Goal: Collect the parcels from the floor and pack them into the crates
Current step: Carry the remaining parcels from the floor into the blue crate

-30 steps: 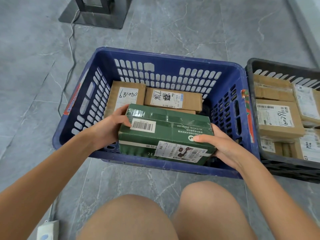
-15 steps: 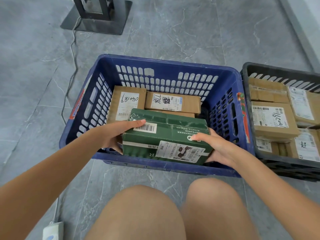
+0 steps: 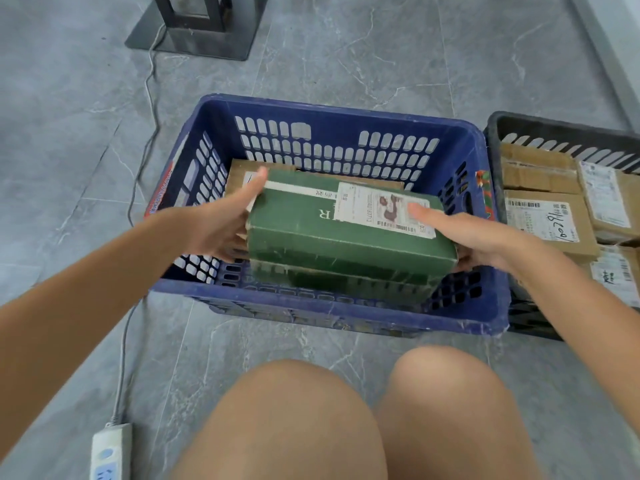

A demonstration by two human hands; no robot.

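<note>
The left hand (image 3: 216,221) grips the left end of the green box (image 3: 343,233), thumb laid along the top edge toward the far corner, fingers curled under the end face. The right hand (image 3: 474,240) clasps the right end the same way: thumb flat on the top, its tip on the white label (image 3: 381,211), the other fingers wrapped below and out of sight. Between the two hands the box is held level-ish, tilted so its broad top faces the camera, inside the blue crate (image 3: 346,315) and near its front wall. Whether its underside rests on anything cannot be told.

Just beyond the left thumb, a brown parcel (image 3: 239,176) shows at the back left of the crate; another brown edge peeks out behind the box's far side, mostly hidden.

To the right of the right hand, touching the blue crate's side, stands a black crate (image 3: 526,128) filled with brown parcels, one with a handwritten number on its label (image 3: 543,220).

Below the hands, two bare knees (image 3: 346,420) fill the bottom of the view. Left of the left forearm, a grey cable (image 3: 149,98) runs over the tiled floor down to a white power strip (image 3: 110,452). Far past the crate, a dark metal stand base (image 3: 201,29) sits on the floor.
</note>
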